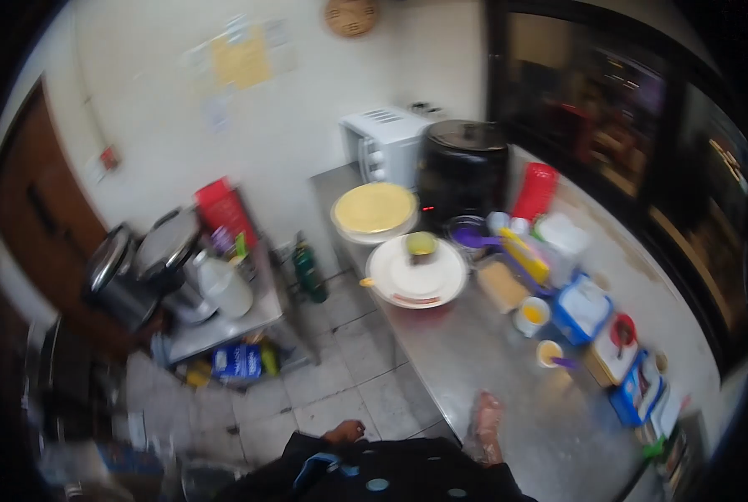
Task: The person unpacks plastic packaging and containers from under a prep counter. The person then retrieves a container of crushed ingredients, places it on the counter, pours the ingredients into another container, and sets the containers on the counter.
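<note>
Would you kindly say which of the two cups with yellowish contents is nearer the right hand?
The smaller cup by the purple handle; the larger cup sits farther from the right hand.

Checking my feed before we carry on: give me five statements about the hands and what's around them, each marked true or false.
1. The left hand shows against the counter. False: it shows against the floor.
2. The right hand shows against the counter. True.
3. The right hand holds the purple handle. False: the purple handle is apart from it, at the cup.
4. The clock is on the wall. True.
5. The green bottle stands on the counter. False: the green bottle is on the floor.
</note>
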`<state>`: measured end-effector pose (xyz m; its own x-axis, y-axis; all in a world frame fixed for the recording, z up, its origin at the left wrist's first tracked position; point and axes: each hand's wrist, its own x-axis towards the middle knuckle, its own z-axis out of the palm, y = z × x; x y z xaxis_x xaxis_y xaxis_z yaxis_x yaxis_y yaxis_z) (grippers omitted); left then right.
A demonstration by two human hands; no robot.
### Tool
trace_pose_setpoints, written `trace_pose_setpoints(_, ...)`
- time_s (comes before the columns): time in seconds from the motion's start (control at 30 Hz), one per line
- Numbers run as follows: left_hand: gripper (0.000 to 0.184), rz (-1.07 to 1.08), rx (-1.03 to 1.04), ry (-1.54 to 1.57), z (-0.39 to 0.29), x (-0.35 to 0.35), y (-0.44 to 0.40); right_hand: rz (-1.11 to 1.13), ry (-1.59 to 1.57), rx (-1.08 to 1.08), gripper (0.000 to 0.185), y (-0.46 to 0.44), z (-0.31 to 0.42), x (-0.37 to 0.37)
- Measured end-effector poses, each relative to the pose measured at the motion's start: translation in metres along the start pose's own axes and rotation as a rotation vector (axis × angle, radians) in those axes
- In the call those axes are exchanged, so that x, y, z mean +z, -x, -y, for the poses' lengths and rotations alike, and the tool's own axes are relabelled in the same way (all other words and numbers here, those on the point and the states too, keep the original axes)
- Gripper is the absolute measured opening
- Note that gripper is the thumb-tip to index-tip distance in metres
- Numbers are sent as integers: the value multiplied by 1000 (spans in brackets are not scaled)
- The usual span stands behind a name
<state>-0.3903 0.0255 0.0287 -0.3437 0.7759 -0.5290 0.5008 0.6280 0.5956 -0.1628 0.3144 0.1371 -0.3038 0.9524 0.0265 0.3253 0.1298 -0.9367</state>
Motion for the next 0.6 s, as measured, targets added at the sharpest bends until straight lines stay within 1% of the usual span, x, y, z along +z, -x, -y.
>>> trace_pose_setpoints(0.03, 25, 47, 203, -140, 10, -4, 2, -63, 5, -61, 35, 3, 0, 5)
trace_pose_setpoints(0.07, 26, 42, 195, -247, 30, 10, -3, 36, 24, -88, 35, 6, -3, 12)
trace_pose_setpoints(0.13, 29, 234, 5, -94, 17, -2, 18, 117, 205, -226, 33, 7, -12, 20)
trace_pose_setpoints(0.2, 31, 73, 0, 81, -3, -18, 65, 136, 354, -374, 30, 5, -16, 28)
trace_pose_setpoints(0.23, 31, 51, -16, 111, 1, -12, 65, 110, 419, -443, 29, 2, -13, 34)
trace_pose_setpoints(0.27, 32, 74, -82, 78, 6, -5, 57, 132, 423, -460, 29, 1, -6, 39)
trace_pose_setpoints(0.3, 32, 103, -149, 43, 12, 4, 51, 115, 506, -458, 27, 2, -2, 43)
trace_pose_setpoints(0.33, 32, 99, -155, 62, 27, 16, 41, 92, 591, -455, 24, 2, 3, 47)
trace_pose_setpoints(0.37, 32, 151, -214, 79, 43, 28, 29, 108, 598, -465, 24, -1, 4, 50)
trace_pose_setpoints(0.4, 32, 204, -271, 96, 50, 37, 25, 122, 673, -496, 24, -5, 5, 55)
trace_pose_setpoints(0.43, 32, 199, -274, 113, 50, 42, 28, 133, 747, -528, 23, -10, 6, 59)
trace_pose_setpoints(0.5, 33, 82, -310, 123, 55, 47, 35, 139, 758, -581, 23, -21, 10, 72)
trace_pose_setpoints(0.6, 31, -2, -340, 164, 32, 32, 67, 161, 741, -642, 25, -36, 21, 89)
